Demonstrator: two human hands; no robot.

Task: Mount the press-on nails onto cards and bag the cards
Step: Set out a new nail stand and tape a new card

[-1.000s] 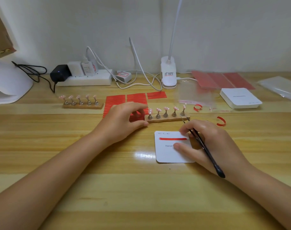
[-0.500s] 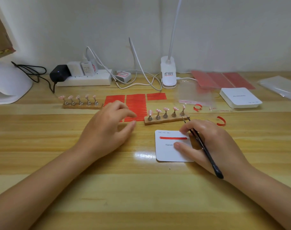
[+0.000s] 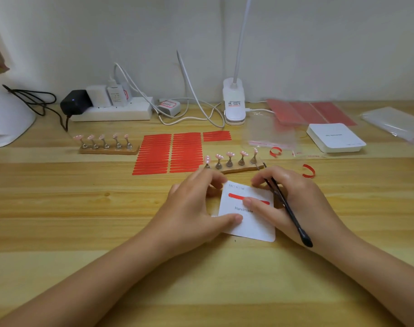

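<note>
White square card (image 3: 253, 223) with red adhesive strip (image 3: 235, 196) lay flat on wooden table (image 3: 83, 232). Left hand (image 3: 194, 208) pinched its left edge; right hand (image 3: 293, 199) gripped black tweezers (image 3: 288, 208), thumb pressing strip. Behind, wooden stand (image 3: 239, 169) carried five pink nails (image 3: 230, 154).
</note>
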